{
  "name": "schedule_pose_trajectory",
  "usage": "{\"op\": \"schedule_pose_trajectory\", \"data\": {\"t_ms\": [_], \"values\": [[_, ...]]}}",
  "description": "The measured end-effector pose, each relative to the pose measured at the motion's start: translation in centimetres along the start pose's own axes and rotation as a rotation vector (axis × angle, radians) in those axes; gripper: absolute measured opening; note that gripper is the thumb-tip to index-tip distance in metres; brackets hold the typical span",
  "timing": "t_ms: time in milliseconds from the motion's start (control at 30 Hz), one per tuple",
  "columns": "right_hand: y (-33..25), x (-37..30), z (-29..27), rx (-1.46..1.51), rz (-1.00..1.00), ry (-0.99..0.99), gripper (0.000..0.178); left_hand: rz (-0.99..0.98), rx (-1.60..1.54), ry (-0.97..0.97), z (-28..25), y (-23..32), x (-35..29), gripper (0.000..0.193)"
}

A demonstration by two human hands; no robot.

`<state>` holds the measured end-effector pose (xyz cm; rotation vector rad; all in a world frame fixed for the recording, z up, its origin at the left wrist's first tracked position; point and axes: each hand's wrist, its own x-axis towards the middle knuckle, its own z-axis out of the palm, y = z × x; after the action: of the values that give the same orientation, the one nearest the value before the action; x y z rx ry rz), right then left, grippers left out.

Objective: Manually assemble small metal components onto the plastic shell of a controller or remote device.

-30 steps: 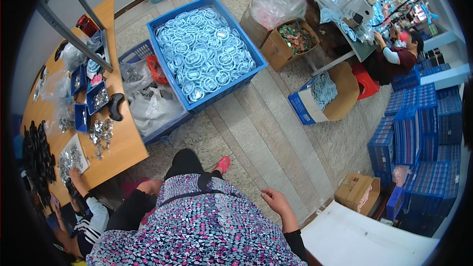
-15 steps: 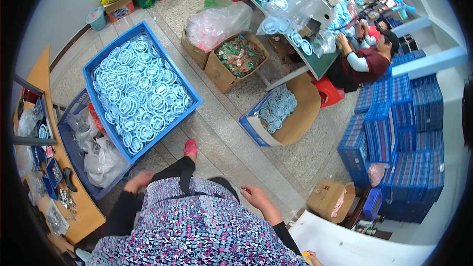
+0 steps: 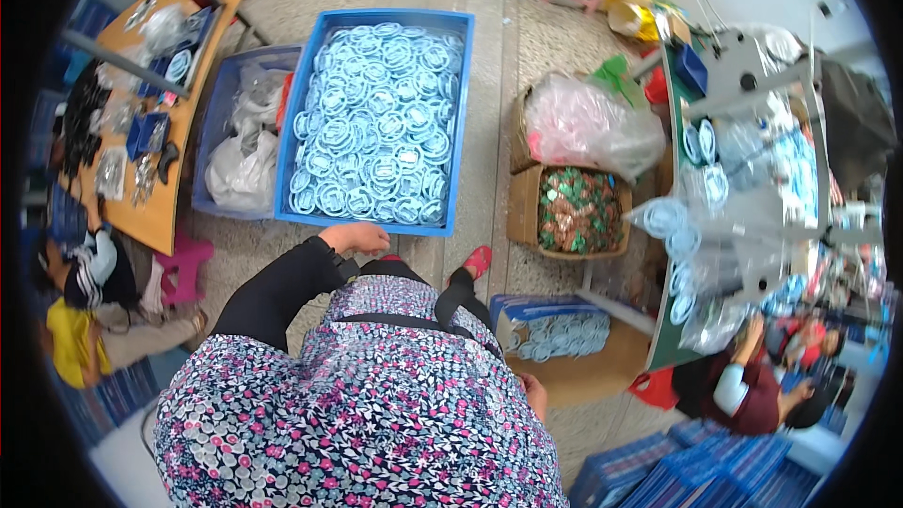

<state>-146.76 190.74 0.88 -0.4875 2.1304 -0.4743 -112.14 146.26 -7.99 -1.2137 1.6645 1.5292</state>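
A big blue crate (image 3: 461,113) stands on the floor in front of me, filled with several bagged coils of light-blue cable (image 3: 372,122). My left hand (image 3: 356,237), in a black sleeve, reaches down to the crate's near rim, fingers loosely spread, with nothing seen in it. My right hand (image 3: 534,393) hangs by my hip, mostly hidden behind my flowered top, close to a cardboard box of blue coils (image 3: 555,334).
A darker blue crate (image 3: 212,132) holding clear plastic bags sits left of the big one, beside a wooden table (image 3: 150,216) with small parts. To the right are a cardboard box of small green parts (image 3: 578,212), a stuffed plastic bag (image 3: 588,127), a green workbench (image 3: 663,320) and a seated person (image 3: 752,386).
The view has turned, and the blue crate now lies straight ahead and closer. My left hand has come forward and down to the crate's near rim.
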Motion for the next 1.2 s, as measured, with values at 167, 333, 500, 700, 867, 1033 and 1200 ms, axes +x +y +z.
{"op": "schedule_pose_trajectory", "data": {"t_ms": [167, 333, 500, 700, 867, 1033, 1200], "values": [[-3.1, 9.8, -9.1, -0.174, -0.125, -0.067, 0.027, -0.060, -0.149, -0.010, 2.9, 2.0, 1.1, 0.038], [-13.6, 19.5, -13.0, -0.148, -0.285, -0.191, 0.028, -0.188, -0.312, 0.068, 5.3, 2.0, 0.8, 0.048], [-26.6, 25.0, -14.4, -0.432, -0.550, -0.243, 0.027, -0.025, -0.281, 0.241, 8.0, -0.2, 5.6, 0.039], [-31.3, 38.6, -13.5, -0.616, -0.726, -0.449, 0.027, 0.072, -0.297, 0.366, 7.2, 4.7, 9.3, 0.041], [-42.3, 43.4, -9.3, -0.965, -1.008, -0.655, 0.040, -0.053, -0.443, 0.426, 5.0, 6.9, 10.7, 0.031], [-53.1, 47.9, -6.2, -0.973, -0.816, -0.886, 0.038, -0.087, -0.410, 0.663, 2.8, 7.1, 10.6, 0.027], [-61.0, 50.2, -4.2, -1.015, -0.929, -0.979, 0.038, -0.200, -0.803, 0.857, 1.9, 8.4, 9.2, 0.039]]}}
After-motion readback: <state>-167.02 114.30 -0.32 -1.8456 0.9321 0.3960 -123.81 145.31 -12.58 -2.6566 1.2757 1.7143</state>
